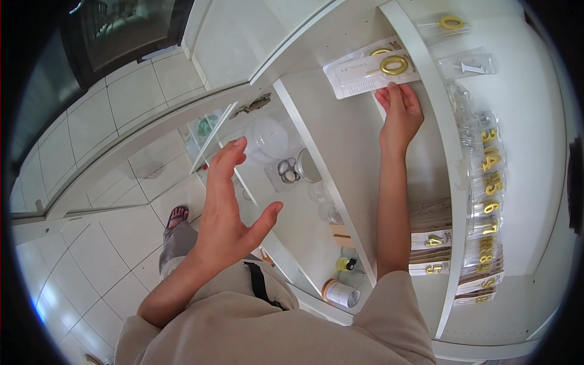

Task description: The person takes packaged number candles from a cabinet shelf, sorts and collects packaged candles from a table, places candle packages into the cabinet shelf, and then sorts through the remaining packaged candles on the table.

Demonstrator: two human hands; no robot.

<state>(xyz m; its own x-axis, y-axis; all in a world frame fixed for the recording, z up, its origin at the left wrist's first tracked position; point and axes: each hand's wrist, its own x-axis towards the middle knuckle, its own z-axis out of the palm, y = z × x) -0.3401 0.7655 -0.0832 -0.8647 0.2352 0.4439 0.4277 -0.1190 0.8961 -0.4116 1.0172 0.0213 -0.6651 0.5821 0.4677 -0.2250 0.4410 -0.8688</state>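
Note:
My right hand [401, 112] reaches into a white shelf compartment, its thumb and fingers pinching the lower edge of a packaged number candle [359, 76]. That candle is a gold 0 on a white card in clear plastic. Another 0 candle pack [383, 50] lies directly behind it, partly covered. My left hand [225, 210] hangs in the air in front of the lower shelves, thumb and fingers spread, holding nothing. Farther along the same compartment as my right hand stand stacked number candle packs showing a gold 4 [433, 241] and a gold 5 [433, 268].
On the neighbouring shelf, a row of gold number candles [488, 188] runs beside a silver 1 candle [473, 68] and a gold 0 candle [451, 23]. Lower shelves hold clear jars [271, 137] and a white canister [340, 293]. An upright divider [426, 79] separates compartments; a cabinet door [152, 137] stands open at left.

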